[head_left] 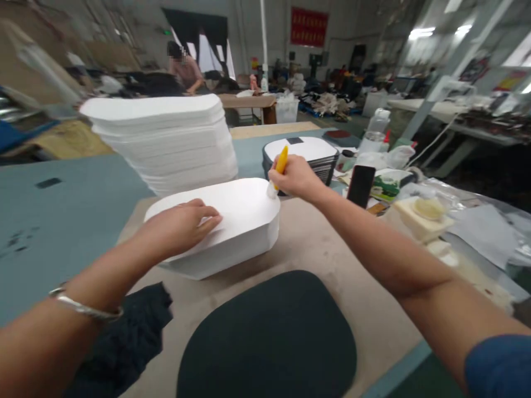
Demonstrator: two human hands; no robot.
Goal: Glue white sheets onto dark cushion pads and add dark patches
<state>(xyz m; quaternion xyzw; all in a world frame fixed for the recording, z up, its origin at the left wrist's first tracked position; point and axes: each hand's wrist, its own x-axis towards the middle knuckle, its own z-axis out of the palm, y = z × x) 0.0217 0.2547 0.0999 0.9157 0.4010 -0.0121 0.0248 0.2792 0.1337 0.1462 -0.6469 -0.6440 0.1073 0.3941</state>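
Observation:
My left hand (193,221) rests on top of a low stack of white rounded sheets (243,207), its fingers spread over the surface. In my right hand (296,177) is a brush with a yellow handle (281,160), its pale tip touching the right end of the top white sheet. A dark green rounded panel (269,337) lies on the brown board (332,237) nearer to me. Behind the low stack rises a taller pile of white sheets (174,143).
Dark-edged panels (302,149) are piled at the back. On the right are a phone (360,186), a cream container (421,218), bottles and plastic bags. Crumpled dark cloth (133,331) lies near my left forearm. A person (186,69) is in the background.

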